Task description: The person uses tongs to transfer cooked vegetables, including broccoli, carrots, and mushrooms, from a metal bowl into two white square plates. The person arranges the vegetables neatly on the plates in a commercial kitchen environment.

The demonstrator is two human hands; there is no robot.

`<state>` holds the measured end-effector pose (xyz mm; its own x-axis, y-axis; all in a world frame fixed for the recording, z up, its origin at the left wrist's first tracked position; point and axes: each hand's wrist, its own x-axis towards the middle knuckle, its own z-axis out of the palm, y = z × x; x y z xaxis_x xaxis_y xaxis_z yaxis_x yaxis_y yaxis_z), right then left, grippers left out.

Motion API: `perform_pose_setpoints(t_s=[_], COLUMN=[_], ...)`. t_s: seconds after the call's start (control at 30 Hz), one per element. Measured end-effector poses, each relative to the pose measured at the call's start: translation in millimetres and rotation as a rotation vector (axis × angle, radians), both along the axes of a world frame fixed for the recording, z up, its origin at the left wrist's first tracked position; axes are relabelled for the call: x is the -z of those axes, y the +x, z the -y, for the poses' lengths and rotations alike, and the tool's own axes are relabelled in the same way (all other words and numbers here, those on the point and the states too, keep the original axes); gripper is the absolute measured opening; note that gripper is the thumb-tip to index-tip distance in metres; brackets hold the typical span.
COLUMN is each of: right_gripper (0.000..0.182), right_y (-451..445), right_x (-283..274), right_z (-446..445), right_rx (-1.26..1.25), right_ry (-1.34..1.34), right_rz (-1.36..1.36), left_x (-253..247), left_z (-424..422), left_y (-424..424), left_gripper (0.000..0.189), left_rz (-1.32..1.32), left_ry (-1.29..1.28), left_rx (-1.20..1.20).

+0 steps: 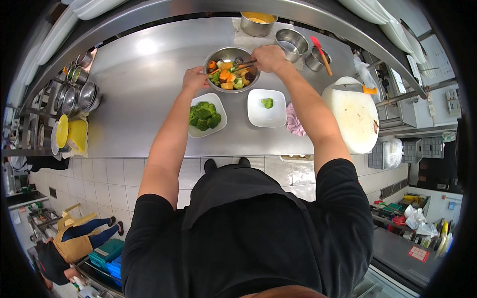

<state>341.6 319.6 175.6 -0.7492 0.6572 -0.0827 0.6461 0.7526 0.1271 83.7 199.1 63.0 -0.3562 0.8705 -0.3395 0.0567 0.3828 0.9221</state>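
Observation:
My left hand (195, 79) grips the near-left rim of a stainless steel mixing bowl (226, 54). Inside it are mixed cut vegetables (227, 77): broccoli, orange pieces and dark pieces that look like mushroom. From the right, my right hand (270, 59) holds a slender metal utensil (243, 66) with its tip among the vegetables; whether it is tongs or chopsticks is unclear. Nearer me stands a white square bowl (222, 126) heaped with broccoli florets (204, 116). To its right, another white square bowl (266, 117) contains one small broccoli floret (267, 103).
A pink cloth (295, 120) lies beside my right forearm. Behind are steel pots (292, 44) and a red spatula (317, 44) on a small pot. A knife (348, 88) rests on a white cutting board (352, 119). A steel shelf (179, 10) overhangs the table's far edge.

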Motion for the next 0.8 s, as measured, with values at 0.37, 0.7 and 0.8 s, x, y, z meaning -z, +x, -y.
perform_pose_setpoints(t_s=[0.37, 0.7, 0.8], right_gripper=[0.017, 0.023, 0.023], right_y=[129.9, 170.1, 175.2], right_x=[-47.6, 13.2, 2.6], right_z=[101.8, 180.7, 158.8], right_rx=[0.239, 0.388, 0.512], right_ry=[0.029, 0.041, -0.08], right_rz=[-0.128, -0.216, -0.152], left_x=[4.5, 5.1, 6.1], left_z=[3.2, 1.5, 2.8], left_y=[-2.9, -7.1, -7.6], left_gripper=[0.055, 0.054, 0.054], left_rz=[-0.02, -0.01, -0.021], left_ry=[-0.002, 0.006, 0.007], left_rx=[-0.022, -0.025, -0.002])
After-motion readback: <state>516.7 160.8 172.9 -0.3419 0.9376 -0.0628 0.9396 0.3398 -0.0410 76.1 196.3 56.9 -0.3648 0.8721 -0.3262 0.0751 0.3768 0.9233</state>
